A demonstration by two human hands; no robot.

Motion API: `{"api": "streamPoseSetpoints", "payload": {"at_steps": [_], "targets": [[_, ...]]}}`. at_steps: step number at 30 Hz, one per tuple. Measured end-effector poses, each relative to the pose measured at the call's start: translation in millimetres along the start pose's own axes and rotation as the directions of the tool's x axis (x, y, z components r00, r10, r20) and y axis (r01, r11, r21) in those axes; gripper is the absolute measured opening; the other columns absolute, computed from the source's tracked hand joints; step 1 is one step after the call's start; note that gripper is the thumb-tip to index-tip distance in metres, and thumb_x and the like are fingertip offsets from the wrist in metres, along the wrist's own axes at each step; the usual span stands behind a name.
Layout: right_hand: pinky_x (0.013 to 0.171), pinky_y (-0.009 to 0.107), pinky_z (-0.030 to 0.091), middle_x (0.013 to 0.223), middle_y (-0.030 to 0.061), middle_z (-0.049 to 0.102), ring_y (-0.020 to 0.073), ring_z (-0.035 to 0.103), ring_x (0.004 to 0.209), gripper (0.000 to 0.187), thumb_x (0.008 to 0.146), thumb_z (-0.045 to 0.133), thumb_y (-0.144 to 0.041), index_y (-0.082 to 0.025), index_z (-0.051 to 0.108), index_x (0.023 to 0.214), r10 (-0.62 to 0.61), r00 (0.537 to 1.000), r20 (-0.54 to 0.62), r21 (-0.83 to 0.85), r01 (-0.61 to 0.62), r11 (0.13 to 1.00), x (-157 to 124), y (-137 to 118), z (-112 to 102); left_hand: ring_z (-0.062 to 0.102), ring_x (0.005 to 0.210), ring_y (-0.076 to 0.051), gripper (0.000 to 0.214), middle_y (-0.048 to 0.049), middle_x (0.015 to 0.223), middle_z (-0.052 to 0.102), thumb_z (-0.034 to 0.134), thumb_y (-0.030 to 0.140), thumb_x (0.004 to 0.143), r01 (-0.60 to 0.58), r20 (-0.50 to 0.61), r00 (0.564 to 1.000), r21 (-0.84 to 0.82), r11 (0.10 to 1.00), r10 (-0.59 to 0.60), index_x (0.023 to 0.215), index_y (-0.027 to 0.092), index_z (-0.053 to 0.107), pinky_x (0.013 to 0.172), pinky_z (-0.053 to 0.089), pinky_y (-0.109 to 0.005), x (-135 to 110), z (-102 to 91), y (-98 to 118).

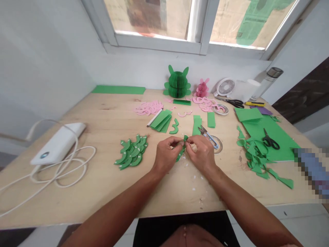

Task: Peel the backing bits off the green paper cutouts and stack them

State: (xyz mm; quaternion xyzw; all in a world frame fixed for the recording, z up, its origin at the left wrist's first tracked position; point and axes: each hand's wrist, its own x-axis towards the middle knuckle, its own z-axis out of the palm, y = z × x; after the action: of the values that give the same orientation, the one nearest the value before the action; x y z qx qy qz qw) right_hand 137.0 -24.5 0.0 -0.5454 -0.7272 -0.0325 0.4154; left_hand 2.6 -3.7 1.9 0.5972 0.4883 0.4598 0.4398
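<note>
A small, scalloped strip of green paper [185, 137] lay at the centre of the frame, partly hidden between the fingertips of the left hand [167, 152] and the right hand [202, 152]. Both grips were narrow, thumb and forefinger pinching the strip from either side. It was judged very light, thin and flexible, liable to crease or tear under a hard pull, and best taken by its flat ends in a fingertip pinch. Similar scalloped green paper pieces with small pale patches [132, 151] were heaped, without any container, left of centre. The containers stood at the upper right: a plain white cup [253, 85] and a tall cylindrical flask with a metallic cap [274, 72]; the contents of both could not be made out.
</note>
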Motion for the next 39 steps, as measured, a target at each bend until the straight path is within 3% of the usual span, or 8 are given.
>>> {"api": "streamPoseSetpoints", "payload": {"at_steps": [14, 24, 31, 39], "targets": [[0.078, 0.04, 0.043, 0.094, 0.0082, 0.058, 0.0239, 0.051, 0.091, 0.012, 0.068, 0.057, -0.008, -0.02, 0.055, 0.066, 0.032, 0.993, -0.112, 0.021, -0.03, 0.999, 3.3, -4.5, 3.8, 0.061, 0.067, -0.015, 0.009, -0.0006, 0.069, 0.07, 0.06, 0.021, 0.067, -0.024, -0.009, 1.0, 0.028, 0.999, 0.024, 0.065, 0.018, 0.068, 0.068, 0.049, -0.026, -1.7, 2.6, 1.5], [0.081, 0.042, 0.043, 0.096, 0.0082, 0.058, 0.0242, 0.051, 0.094, 0.013, 0.068, 0.056, -0.009, -0.021, 0.053, 0.066, 0.065, 0.99, -0.123, 0.058, -0.058, 0.997, 5.4, -1.2, 1.4, 0.057, 0.058, -0.013, 0.015, -0.0028, 0.067, 0.068, 0.063, 0.028, 0.066, 0.053, 0.011, 0.999, -0.082, 0.995, -0.052, 0.071, 0.015, 0.07, 0.05, 0.044, -0.022, 1.9, 2.8, -6.9], [0.081, 0.043, 0.042, 0.098, 0.0083, 0.061, 0.0248, 0.051, 0.095, 0.01, 0.076, 0.057, -0.012, -0.021, 0.061, 0.077, -0.037, 0.994, -0.098, 0.032, 0.041, 0.999, 3.8, -0.9, -0.1, 0.057, 0.056, -0.012, 0.014, -0.0024, 0.067, 0.068, 0.063, 0.027, 0.066, 0.058, -0.005, 0.998, -0.101, 0.993, -0.059, 0.07, 0.016, 0.07, 0.047, 0.042, -0.021, 3.1, 1.9, -7.4], [0.079, 0.043, 0.042, 0.099, 0.0074, 0.061, 0.0259, 0.051, 0.095, 0.01, 0.076, 0.057, -0.013, -0.022, 0.061, 0.074, -0.089, 0.991, -0.104, -0.066, 0.083, 0.994, 3.5, -0.7, 1.4, 0.059, 0.058, -0.013, 0.013, -0.0024, 0.069, 0.069, 0.064, 0.027, 0.065, 0.045, 0.002, 0.999, -0.106, 0.993, -0.045, 0.071, 0.016, 0.071, 0.047, 0.043, -0.021, 2.9, 2.2, -7.6]]}}
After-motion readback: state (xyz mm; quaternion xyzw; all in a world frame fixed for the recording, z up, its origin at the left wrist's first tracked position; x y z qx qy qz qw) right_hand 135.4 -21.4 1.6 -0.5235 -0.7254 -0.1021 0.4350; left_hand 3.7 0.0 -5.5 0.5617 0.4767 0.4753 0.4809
